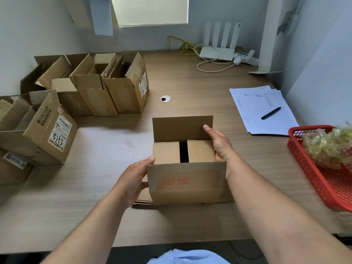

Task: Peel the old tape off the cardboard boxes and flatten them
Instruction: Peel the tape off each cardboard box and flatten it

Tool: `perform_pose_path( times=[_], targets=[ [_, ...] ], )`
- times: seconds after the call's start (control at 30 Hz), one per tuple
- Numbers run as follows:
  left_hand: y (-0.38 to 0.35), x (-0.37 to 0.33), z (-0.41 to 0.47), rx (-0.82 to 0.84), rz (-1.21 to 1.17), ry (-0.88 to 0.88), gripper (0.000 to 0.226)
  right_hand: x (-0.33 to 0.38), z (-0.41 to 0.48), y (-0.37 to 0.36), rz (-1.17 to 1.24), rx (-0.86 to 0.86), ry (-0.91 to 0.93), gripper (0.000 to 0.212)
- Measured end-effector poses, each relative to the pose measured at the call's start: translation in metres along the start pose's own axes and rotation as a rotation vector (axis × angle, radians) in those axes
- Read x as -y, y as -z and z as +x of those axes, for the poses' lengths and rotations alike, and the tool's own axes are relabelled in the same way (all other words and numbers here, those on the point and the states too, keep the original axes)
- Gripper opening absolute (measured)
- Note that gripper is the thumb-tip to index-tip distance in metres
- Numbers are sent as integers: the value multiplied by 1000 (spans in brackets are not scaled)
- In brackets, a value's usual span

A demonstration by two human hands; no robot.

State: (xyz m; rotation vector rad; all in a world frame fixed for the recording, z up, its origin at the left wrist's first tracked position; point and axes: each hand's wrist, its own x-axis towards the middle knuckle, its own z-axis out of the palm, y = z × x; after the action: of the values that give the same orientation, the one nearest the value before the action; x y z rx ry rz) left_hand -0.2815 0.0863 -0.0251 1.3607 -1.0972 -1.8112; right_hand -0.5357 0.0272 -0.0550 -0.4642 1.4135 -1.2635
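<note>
A small brown cardboard box [187,182] stands on the wooden desk [200,88] right in front of me. Its far flap is raised, its near flap hangs toward me with red print, and two inner flaps lie folded down with a dark gap between them. My left hand [133,180] grips the box's left side, thumb up at the top corner. On the opposite side my right hand [219,144] holds the box's right edge, thumb against the raised far flap. I see no tape on this box.
Several open cardboard boxes [99,84] stand at the back left, and more with shipping labels [38,130] at the left edge. A red basket [323,178] with crumpled tape sits at right. Papers with a black pen [270,113], a router and cables lie beyond.
</note>
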Motion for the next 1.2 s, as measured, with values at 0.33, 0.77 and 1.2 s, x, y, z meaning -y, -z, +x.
perform_pose_path(
  times=[0.33, 0.77, 1.2],
  targets=[
    [5, 26, -19, 233, 1058, 4, 144, -5, -8, -12, -54, -110, 97, 29],
    [7, 27, -6, 191, 1012, -35, 152, -29, -81, -16, -1254, -111, 310, 116],
    [-31, 4, 16, -182, 997, -32, 140, 1, -102, 20, -369, 24, 194, 51]
  ],
)
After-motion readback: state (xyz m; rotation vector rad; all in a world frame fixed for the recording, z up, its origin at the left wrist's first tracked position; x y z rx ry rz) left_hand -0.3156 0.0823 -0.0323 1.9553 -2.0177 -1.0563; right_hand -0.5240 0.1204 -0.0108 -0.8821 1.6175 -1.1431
